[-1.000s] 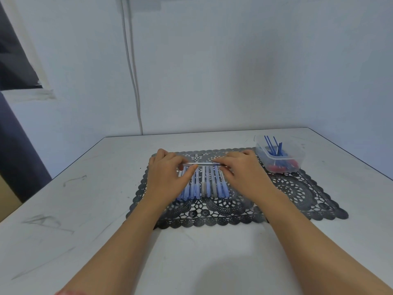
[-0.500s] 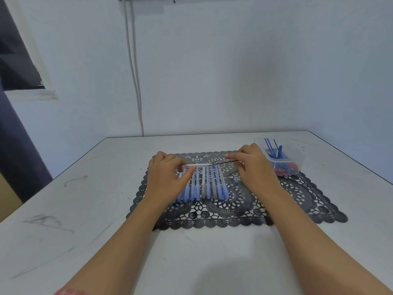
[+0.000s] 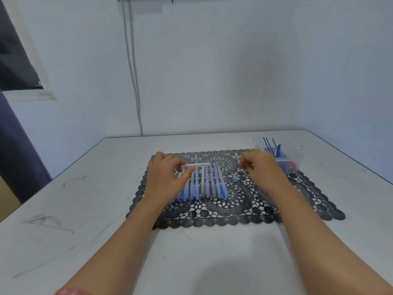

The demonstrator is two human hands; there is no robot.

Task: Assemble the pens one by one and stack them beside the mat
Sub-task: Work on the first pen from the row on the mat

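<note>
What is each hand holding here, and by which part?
The left hand pinches a clear pen barrel by its left end. The right hand is curled; what, if anything, it holds cannot be told.

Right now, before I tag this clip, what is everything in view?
table: one, white and scuffed, fills the foreground
mat: one, black lace, middle of the table
pens: one row, blue and grey caps, on the mat; count unclear behind the left hand
pen barrel: one, clear, held crosswise above the row
small piece: one, blue, on the mat right of the row
container: one, clear plastic, at the mat's far right corner
refills: several, blue, standing in the container
cables: two, white, down the wall
left hand: fingers pinch the pen barrel
right hand: fingers curled; anything held is too thin to tell
</note>
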